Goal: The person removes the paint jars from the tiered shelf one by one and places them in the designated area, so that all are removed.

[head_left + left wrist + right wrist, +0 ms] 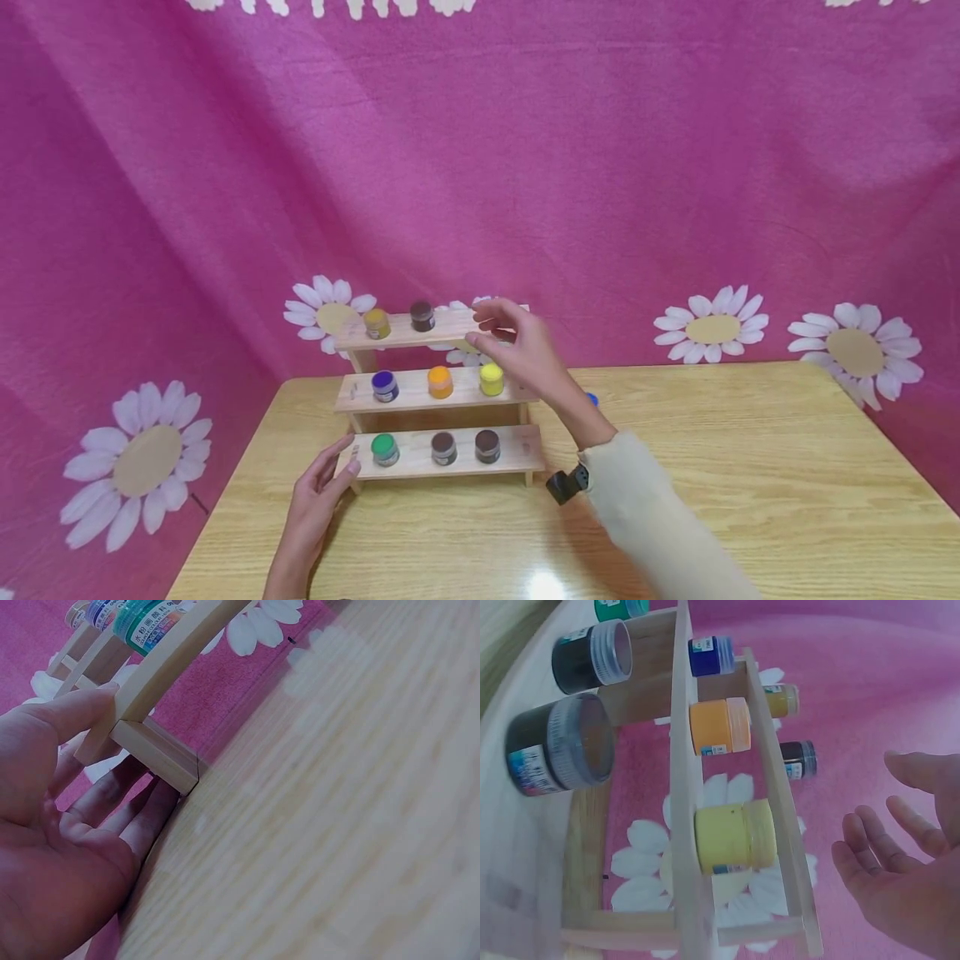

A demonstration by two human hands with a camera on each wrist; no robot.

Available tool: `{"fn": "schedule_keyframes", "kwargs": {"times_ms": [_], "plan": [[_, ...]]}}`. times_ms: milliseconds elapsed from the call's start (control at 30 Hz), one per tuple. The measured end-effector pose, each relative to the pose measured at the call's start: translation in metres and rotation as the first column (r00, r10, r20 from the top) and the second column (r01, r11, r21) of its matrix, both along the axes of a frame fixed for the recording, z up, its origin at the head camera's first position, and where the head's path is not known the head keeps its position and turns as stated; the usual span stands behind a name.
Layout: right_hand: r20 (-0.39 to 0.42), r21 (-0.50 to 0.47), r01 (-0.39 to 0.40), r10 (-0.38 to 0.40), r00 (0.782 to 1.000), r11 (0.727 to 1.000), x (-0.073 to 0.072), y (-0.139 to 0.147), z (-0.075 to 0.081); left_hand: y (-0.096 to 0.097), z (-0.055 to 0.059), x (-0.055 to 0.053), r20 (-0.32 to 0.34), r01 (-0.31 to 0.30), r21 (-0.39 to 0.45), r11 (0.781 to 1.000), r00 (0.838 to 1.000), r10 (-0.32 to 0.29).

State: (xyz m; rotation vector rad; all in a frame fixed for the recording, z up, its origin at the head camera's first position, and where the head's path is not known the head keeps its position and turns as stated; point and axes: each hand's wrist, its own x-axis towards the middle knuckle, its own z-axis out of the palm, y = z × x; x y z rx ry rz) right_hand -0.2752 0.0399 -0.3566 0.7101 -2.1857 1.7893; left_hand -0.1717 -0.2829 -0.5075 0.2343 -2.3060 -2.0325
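A three-step wooden rack (465,467) holds small paint jars. My left hand (313,498) grips the left end of its lowest step, thumb (79,712) on the board and fingers reaching around by the leg. Over the right end of the top step, my right hand (521,346) has its fingers loosely bent with nothing between them. Up there stand an ochre jar (377,323) and a dark jar (422,316). Blue-violet (385,386), orange (440,382) and yellow (491,379) jars line the middle step. A green jar (385,449) and two dark brown jars (487,446) stand on the bottom one.
The rack stands near the back left of a wood-grain table (720,467). A pink cloth (600,167) with white daisies hangs behind and at the sides. Partly hidden behind my right forearm is a small blue thing (592,399) on the table.
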Motion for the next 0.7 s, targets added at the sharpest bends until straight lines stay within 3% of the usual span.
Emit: {"fn": "schedule_keyframes", "kwargs": {"times_ms": [133,367,700], "plan": [[0.022,0.026,-0.017,0.016,1.0,1.0,-0.013,-0.016,0.008,0.001,-0.002,-0.001,-0.023,0.001,0.023,1.0,1.0,0.0],[0.038,0.109,-0.016,0.012,0.999,0.994,-0.036,-0.044,0.011,-0.002,-0.001,0.001,-0.001,-0.01,0.003,1.0,1.0,0.01],[0.085,0.206,0.022,-0.041,0.996,0.978,-0.054,-0.071,0.012,-0.001,-0.002,-0.001,-0.012,-0.019,0.025,1.0,1.0,0.019]]}}
